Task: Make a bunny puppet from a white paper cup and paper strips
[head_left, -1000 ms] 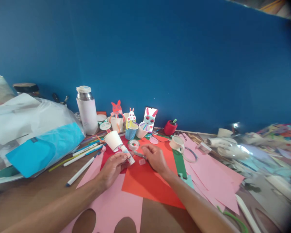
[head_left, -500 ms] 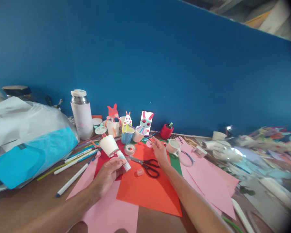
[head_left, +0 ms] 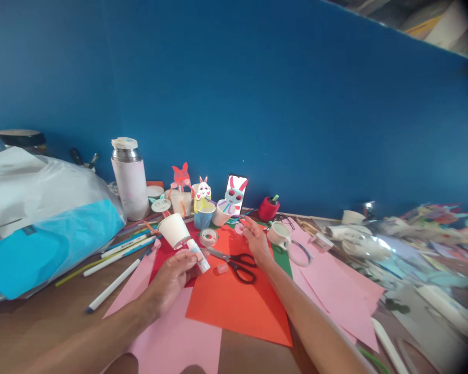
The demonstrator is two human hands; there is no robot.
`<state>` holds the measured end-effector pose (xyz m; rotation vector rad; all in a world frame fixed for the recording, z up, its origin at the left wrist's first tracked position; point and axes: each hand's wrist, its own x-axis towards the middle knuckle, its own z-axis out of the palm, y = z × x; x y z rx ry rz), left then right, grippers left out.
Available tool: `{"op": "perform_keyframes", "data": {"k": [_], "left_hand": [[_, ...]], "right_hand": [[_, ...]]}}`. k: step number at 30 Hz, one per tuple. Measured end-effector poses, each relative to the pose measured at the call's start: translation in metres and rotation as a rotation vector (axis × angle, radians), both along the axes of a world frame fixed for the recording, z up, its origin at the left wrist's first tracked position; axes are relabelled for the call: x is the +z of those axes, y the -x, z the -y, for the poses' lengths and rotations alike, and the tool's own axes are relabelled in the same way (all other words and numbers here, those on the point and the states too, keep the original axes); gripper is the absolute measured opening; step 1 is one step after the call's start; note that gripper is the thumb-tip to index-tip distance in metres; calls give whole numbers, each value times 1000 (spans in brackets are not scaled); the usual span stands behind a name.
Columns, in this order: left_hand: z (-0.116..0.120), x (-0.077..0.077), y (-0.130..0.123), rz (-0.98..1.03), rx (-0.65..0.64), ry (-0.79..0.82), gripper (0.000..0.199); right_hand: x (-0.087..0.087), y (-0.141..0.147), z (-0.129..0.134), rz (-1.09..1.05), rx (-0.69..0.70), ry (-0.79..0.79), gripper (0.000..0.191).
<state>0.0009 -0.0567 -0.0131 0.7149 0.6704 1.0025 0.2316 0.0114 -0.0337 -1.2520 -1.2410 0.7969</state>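
Observation:
My left hand (head_left: 175,272) is closed around a white glue stick (head_left: 198,258) with a pale label, tilted over the red and orange paper. My right hand (head_left: 255,239) reaches forward with its fingertips together at a small pink paper piece (head_left: 239,228); what they pinch is too small to make out. Between the hands, black-handled scissors (head_left: 236,262) lie on the orange sheet (head_left: 237,306), beside a translucent pink cap (head_left: 221,268). A white paper cup (head_left: 174,229) is tipped behind my left hand, and a tape roll (head_left: 208,237) lies close by.
Paper cups with paper animals, such as a blue cup (head_left: 204,215), stand at the back by a phone (head_left: 242,183). Left are a thermos (head_left: 129,182), markers (head_left: 113,285) and a plastic bag (head_left: 62,208). Right are a mug (head_left: 280,235), pink sheets (head_left: 327,296) and foil-like clutter (head_left: 359,241).
The view has shifted slightly, and things at the left sit a little higher. Both hands keep nearly the same positions; the glue stick stays in my left hand.

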Motion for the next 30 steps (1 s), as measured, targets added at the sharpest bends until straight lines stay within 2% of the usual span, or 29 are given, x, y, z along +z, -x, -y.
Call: {"op": "perform_keyframes", "data": {"k": [25, 30], "left_hand": [[2, 2, 0, -25, -1, 25, 10], [2, 3, 0, -23, -9, -6, 12]], "right_hand": [[-1, 0, -1, -31, -2, 3, 45], [-1, -2, -1, -23, -61, -8, 41]]}}
